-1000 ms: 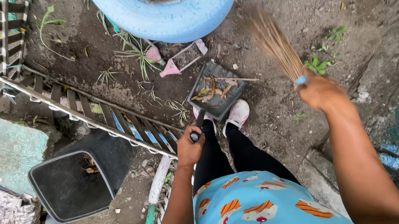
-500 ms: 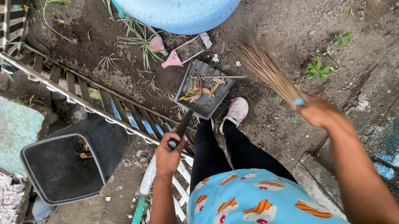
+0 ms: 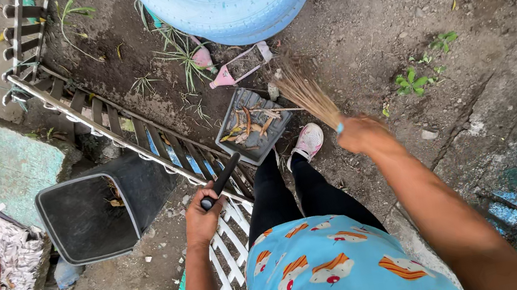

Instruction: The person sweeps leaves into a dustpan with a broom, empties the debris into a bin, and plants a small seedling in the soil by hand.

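left hand (image 3: pixel 203 220) clamped on dustpan (image 3: pixel 253 124) handle | right hand (image 3: pixel 359 134) apparently gripping twig broom (image 3: pixel 307 94)

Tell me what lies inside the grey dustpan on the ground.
The dustpan holds dry brown leaves and twigs. Its near edge is covered by the broom bristles, so anything beneath them cannot be seen.

Pale blue painted tyre (image 3: pixel 233 1) at the top; dark grey dustpan (image 3: pixel 253 124) at centre; straw-tan broom (image 3: pixel 306 95); black bin (image 3: pixel 97 212) at left; light blue shirt (image 3: pixel 338 272) patterned with orange-striped cupcakes; pink-white shoe (image 3: pixel 307 142).
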